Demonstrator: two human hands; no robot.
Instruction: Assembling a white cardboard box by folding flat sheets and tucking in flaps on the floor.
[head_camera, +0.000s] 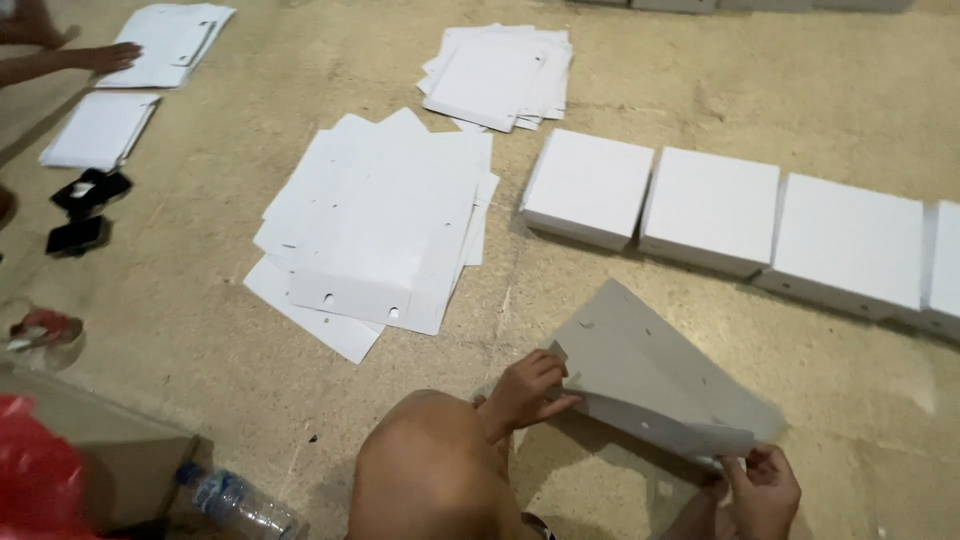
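— Grey cardboard blank (650, 385) up off the floor (200, 320), held at two spots: left hand (525, 392) pinching its near-left corner, right hand (765, 490) closed on the lower right edge.

— Which stage, you reckon?

— Folding, I'd say; a flap along the bottom edge looks bent. Next it wants a firm crease along the score line.

— And around it?

— Pile of flat white blanks (385, 225) ahead, row of finished white boxes (710, 205) to the right, another person's hand (105, 57) on sheets far left.
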